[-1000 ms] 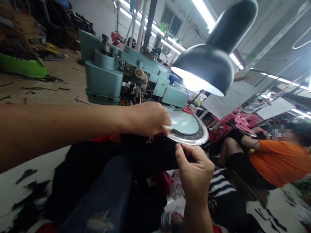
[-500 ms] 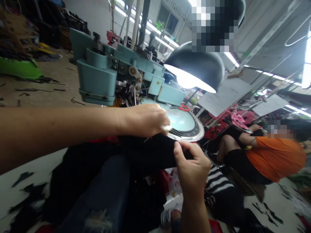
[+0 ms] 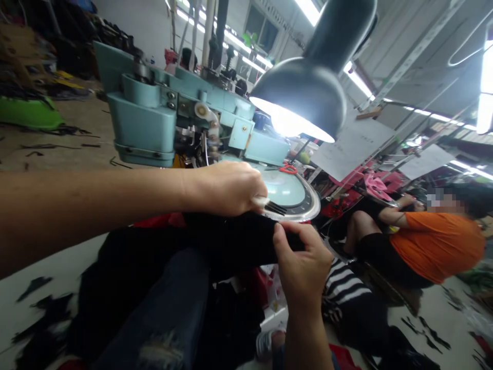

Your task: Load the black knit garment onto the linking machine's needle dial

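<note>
My left hand [image 3: 227,187] is closed in a fist at the near side of the machine's ring. A small tool with a white handle and thin dark prongs [image 3: 275,207] sticks out of it to the right. Black knit fabric [image 3: 239,239] hangs below the ring and over my lap, its upper edge along the rim. My right hand [image 3: 304,257] pinches that edge between thumb and forefinger, at the right end of the cloth. The round dial [image 3: 314,208] of the pale green linking machine [image 3: 144,121] lies just beyond both hands. Whether the left fingers also grip cloth is hidden.
A lit lamp [image 3: 304,95] hangs above the dial. Red-handled scissors [image 3: 288,168] lie on the machine's plate. To the right, a person in an orange shirt [image 3: 435,246] sits working. Striped cloth [image 3: 346,282] lies beside my right forearm. Dark scraps [image 3: 42,308] litter the floor.
The view has shifted slightly, so machine and lamp appear a little further left. Both hands keep their grips, and their places at the rim are nearly the same.
</note>
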The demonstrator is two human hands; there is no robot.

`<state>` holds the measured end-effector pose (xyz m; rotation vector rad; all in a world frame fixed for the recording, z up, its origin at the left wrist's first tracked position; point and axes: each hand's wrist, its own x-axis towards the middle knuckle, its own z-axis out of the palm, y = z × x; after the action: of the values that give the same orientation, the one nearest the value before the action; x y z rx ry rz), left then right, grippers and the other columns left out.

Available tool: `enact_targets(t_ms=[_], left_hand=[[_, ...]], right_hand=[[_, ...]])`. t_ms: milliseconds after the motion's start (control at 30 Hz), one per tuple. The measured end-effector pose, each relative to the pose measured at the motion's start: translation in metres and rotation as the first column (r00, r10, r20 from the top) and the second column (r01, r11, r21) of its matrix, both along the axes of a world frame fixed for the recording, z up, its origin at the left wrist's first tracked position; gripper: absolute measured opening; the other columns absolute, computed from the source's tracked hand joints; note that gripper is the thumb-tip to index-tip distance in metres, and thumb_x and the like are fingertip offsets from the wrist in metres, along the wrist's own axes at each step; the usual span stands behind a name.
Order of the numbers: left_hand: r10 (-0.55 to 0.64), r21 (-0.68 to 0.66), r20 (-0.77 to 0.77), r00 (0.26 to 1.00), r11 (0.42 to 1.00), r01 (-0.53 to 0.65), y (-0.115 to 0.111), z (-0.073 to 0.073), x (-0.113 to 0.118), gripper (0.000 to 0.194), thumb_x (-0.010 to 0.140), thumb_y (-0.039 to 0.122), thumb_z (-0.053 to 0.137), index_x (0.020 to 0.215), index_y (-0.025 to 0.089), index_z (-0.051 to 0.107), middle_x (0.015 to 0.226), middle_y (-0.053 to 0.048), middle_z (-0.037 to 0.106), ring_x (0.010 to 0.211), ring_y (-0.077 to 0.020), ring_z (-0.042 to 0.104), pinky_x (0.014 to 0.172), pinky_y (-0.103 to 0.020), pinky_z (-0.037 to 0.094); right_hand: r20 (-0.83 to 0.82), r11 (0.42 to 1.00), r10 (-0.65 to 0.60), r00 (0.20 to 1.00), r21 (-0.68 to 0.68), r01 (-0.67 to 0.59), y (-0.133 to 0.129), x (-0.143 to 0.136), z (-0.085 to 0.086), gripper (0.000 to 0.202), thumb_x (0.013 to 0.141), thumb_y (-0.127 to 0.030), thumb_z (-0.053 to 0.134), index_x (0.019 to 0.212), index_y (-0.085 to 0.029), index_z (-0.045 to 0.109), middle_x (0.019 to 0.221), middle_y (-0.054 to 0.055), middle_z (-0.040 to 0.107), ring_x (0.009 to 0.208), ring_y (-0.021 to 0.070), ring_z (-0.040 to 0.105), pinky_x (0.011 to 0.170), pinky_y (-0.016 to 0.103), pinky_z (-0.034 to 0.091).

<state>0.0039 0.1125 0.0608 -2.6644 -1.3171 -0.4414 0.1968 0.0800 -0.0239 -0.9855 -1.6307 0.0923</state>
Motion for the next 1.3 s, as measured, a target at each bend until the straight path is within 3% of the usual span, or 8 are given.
enact_targets(t_ms=[333, 433, 500, 667, 833, 1000, 1133, 1300], left_hand=[[0.113, 0.002, -0.174, 0.978, 0.993, -0.114, -0.015, 0.013, 0.006, 0.015, 0.077, 0.015, 0.056, 0.077, 0.021, 0.069, 0.079, -0.005, 0.068, 0.074, -0.0196, 0.061, 0.058, -0.028, 0.032], [0.049, -0.067, -0.159, 0.986, 0.996, -0.061, -0.012, 0.015, 0.003, 0.015, 0.078, 0.016, 0.055, 0.075, 0.021, 0.069, 0.08, -0.004, 0.069, 0.075, -0.0181, 0.06, 0.06, -0.027, 0.032], [0.01, -0.105, -0.107, 0.994, 0.994, -0.021, -0.008, 0.014, -0.001, 0.016, 0.081, 0.019, 0.055, 0.069, 0.02, 0.066, 0.076, -0.003, 0.068, 0.071, -0.016, 0.059, 0.06, -0.027, 0.033], [-0.007, -0.092, -0.05, 0.999, 0.996, 0.003, -0.003, 0.006, -0.004, 0.019, 0.082, 0.02, 0.055, 0.065, 0.019, 0.062, 0.07, -0.002, 0.064, 0.066, -0.0138, 0.057, 0.06, -0.026, 0.034], [0.029, -0.005, -0.07, 0.997, 1.0, -0.03, -0.006, 0.002, -0.003, 0.016, 0.082, 0.016, 0.053, 0.069, 0.019, 0.063, 0.074, -0.003, 0.065, 0.073, -0.0165, 0.059, 0.064, -0.027, 0.036], [0.05, -0.06, -0.085, 0.995, 0.997, -0.055, -0.011, 0.004, 0.005, 0.016, 0.081, 0.017, 0.053, 0.072, 0.019, 0.066, 0.074, -0.003, 0.064, 0.069, -0.0151, 0.056, 0.06, -0.026, 0.033], [0.119, -0.034, -0.118, 0.986, 0.992, -0.124, -0.007, 0.013, 0.012, 0.011, 0.077, 0.017, 0.058, 0.072, 0.02, 0.067, 0.071, -0.003, 0.063, 0.065, -0.0153, 0.052, 0.058, -0.028, 0.027], [0.017, -0.493, 0.068, 0.998, 0.87, 0.018, 0.026, 0.031, 0.009, 0.026, 0.076, 0.04, 0.072, 0.074, 0.015, 0.071, 0.06, 0.002, 0.059, 0.059, -0.0114, 0.049, 0.057, -0.024, 0.031]], right_hand=[[-0.029, 0.953, -0.208, 0.978, -0.231, 0.196, 0.015, 0.04, -0.02, 0.009, 0.073, -0.026, 0.075, 0.075, -0.018, 0.071, 0.074, 0.002, 0.065, 0.066, 0.0166, 0.059, 0.065, 0.028, 0.048], [-0.362, 0.874, -0.001, 0.932, -0.453, -0.175, 0.021, 0.06, -0.032, 0.025, 0.07, -0.034, 0.078, 0.067, -0.019, 0.058, 0.08, 0.002, 0.066, 0.064, 0.0155, 0.06, 0.055, 0.026, 0.048], [-0.468, 0.826, 0.153, 0.871, -0.423, -0.372, 0.019, 0.057, -0.031, 0.029, 0.074, -0.038, 0.076, 0.068, -0.019, 0.054, 0.074, -0.001, 0.063, 0.059, 0.0126, 0.057, 0.051, 0.023, 0.046], [-0.063, 0.947, 0.269, 0.961, -0.165, -0.276, 0.012, 0.018, -0.017, 0.009, 0.085, -0.029, 0.073, 0.086, -0.021, 0.077, 0.077, 0.0, 0.073, 0.07, 0.0146, 0.067, 0.066, 0.024, 0.053], [-0.08, 0.985, 0.141, 0.987, 0.107, -0.133, 0.008, 0.001, -0.022, 0.016, 0.087, -0.017, 0.07, 0.1, -0.022, 0.077, 0.088, 0.001, 0.077, 0.075, 0.0149, 0.07, 0.074, 0.024, 0.056], [-0.105, 0.998, 0.009, 0.994, 0.056, -0.003, 0.013, 0.01, -0.021, 0.01, 0.084, -0.021, 0.07, 0.092, -0.019, 0.076, 0.078, 0.001, 0.07, 0.068, 0.0133, 0.063, 0.069, 0.024, 0.052], [-0.286, 0.957, -0.027, 0.958, -0.285, -0.058, 0.032, 0.04, -0.051, 0.013, 0.071, -0.028, 0.078, 0.076, -0.018, 0.072, 0.077, 0.002, 0.064, 0.071, 0.0156, 0.059, 0.066, 0.026, 0.05], [-0.388, 0.866, 0.15, 0.909, -0.392, -0.31, 0.037, 0.06, -0.106, 0.04, 0.077, -0.051, 0.069, 0.06, -0.018, 0.056, 0.056, -0.002, 0.054, 0.051, 0.0134, 0.053, 0.05, 0.026, 0.046]])
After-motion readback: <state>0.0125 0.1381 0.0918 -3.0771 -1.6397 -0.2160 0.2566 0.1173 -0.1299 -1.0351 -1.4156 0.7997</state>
